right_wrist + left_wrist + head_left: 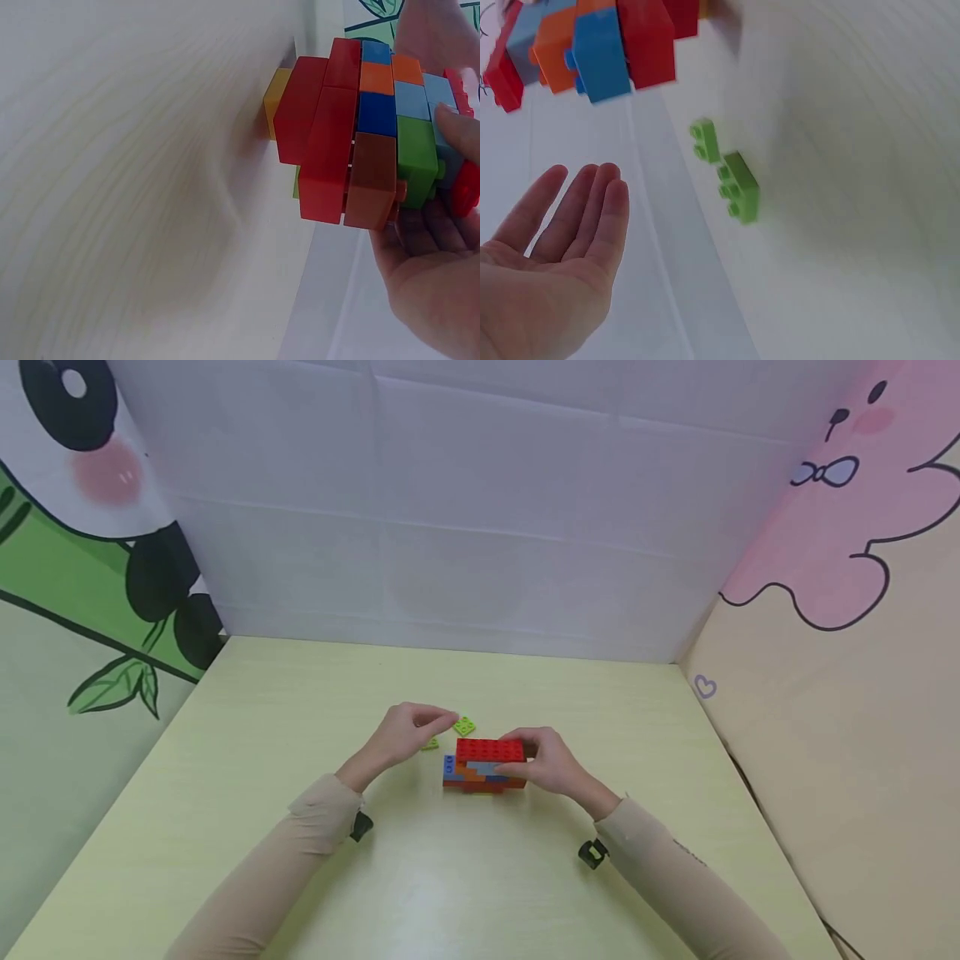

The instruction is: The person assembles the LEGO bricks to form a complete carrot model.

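Observation:
A block build of toy bricks (489, 750) in red, orange, blue, brown and green, topped by a red studded plate, is in my right hand (553, 764). That hand grips its right end, thumb on the near side and fingers behind, as the right wrist view of the build (375, 112) shows. My left hand (401, 735) hovers to the left with nothing in it; in the left wrist view its fingers (592, 202) are nearly straight. Two light-green bricks lie just beyond: one green brick (464, 726) by the left fingertips, another green brick (431, 745) partly behind that hand.
The pale wood-grain table (480, 877) runs back to a whitish cloth wall (487, 568). Side walls carry cartoon figures, a black-and-white one at left and a pink one (840, 552) at right. Small dark wrist devices hang below both sleeves.

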`<state>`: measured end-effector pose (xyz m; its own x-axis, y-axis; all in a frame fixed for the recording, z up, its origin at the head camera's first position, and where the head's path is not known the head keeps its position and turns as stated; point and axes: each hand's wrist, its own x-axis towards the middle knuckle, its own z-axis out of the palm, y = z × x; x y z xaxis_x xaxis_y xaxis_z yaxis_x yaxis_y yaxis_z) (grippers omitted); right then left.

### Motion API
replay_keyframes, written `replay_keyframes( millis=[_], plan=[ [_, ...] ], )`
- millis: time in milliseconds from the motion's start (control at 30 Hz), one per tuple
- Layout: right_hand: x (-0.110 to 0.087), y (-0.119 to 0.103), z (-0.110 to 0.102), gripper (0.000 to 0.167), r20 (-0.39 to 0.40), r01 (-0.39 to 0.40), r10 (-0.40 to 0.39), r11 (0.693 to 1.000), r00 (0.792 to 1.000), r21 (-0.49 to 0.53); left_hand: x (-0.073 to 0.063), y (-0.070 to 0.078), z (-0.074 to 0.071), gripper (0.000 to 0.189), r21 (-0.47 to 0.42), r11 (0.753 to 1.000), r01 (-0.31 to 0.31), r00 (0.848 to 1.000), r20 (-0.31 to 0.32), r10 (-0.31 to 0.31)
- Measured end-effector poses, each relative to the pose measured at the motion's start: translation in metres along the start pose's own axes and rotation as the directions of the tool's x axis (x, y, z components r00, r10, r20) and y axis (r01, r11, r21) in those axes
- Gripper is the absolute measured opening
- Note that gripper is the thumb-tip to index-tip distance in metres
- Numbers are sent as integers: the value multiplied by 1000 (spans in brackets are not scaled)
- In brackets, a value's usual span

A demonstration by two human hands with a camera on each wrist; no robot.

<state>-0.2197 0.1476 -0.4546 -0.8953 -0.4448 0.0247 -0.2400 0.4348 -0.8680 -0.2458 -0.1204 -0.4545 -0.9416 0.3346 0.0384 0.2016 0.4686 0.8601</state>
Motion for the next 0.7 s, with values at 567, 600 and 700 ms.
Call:
replay_keyframes(
  millis=[567,600,700],
  plan=[
    [-8,-27,-4,32,9,-10,11,999,1000,-44,18,-40,0,53,430,902,43,996,57,-74],
    [-9,-33,-5,32,10,-12,13,999,1000,-44,19,-41,1,53,447,893,47,994,64,-85],
    [-11,-37,-6,31,16,-19,20,998,1000,-53,22,-44,5,53,481,875,60,991,73,-109]
  ],
)
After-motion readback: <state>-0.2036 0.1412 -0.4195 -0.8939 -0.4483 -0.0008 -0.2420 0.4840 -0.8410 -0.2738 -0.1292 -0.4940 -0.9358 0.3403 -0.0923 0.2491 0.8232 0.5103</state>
